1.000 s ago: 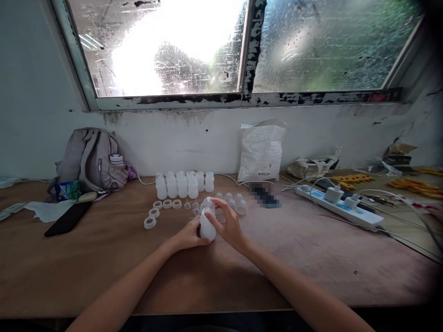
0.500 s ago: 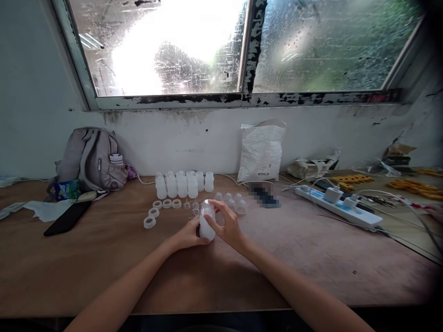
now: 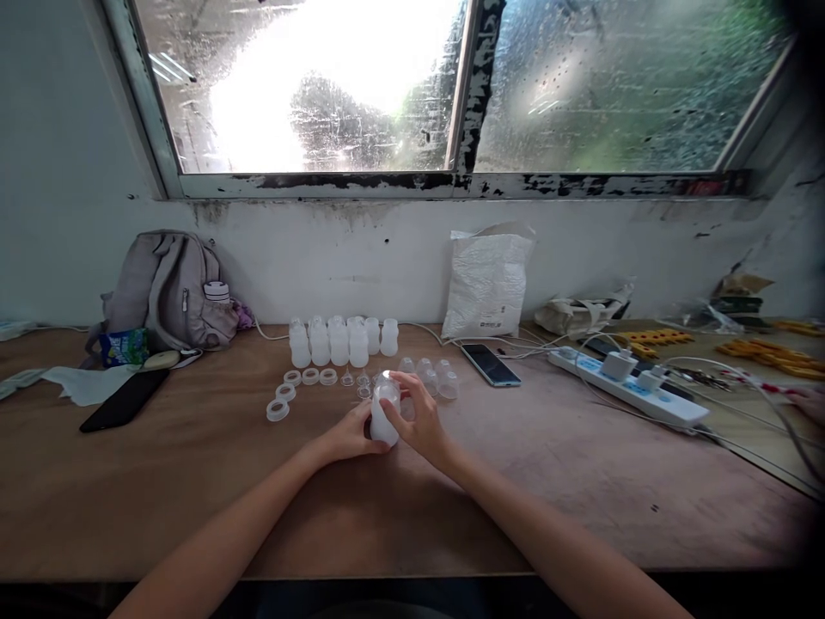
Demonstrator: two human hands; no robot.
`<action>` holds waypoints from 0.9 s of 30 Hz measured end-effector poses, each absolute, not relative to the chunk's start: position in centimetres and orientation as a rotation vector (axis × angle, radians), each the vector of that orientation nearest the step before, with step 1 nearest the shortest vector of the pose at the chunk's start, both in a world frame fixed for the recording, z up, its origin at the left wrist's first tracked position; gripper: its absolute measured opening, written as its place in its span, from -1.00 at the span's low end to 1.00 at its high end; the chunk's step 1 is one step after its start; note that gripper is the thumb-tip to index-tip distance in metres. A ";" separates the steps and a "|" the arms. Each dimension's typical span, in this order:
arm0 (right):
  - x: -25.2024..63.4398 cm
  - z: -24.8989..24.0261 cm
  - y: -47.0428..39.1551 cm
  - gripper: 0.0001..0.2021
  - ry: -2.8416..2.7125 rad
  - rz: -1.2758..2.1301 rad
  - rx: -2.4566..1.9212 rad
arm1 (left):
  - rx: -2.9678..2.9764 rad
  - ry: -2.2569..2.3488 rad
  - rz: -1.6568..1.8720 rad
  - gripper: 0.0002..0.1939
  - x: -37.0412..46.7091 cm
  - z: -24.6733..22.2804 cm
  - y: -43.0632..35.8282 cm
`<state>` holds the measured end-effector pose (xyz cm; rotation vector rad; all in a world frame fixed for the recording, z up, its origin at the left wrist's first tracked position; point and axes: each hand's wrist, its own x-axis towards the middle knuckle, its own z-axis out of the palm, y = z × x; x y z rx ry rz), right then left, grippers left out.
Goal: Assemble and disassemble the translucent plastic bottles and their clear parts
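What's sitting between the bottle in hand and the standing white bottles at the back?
In the head view, a few small clear pieces lie between the held bottle and the standing bottles; the pale rings are farther left.

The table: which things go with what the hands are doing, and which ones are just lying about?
Seem to belong:
held bottle
standing bottles
rings
small clear pieces
clear caps

Probably just lying about:
backpack
black phone
bluish phone
puffy white bag
power strip
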<state>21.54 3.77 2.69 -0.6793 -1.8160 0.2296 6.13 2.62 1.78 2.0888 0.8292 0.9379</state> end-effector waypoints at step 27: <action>22.7 2.2 7.4 -0.71 -1.162 1.330 -0.819 | 1.403 1.083 1.288 -0.63 3.6 1.7 5.2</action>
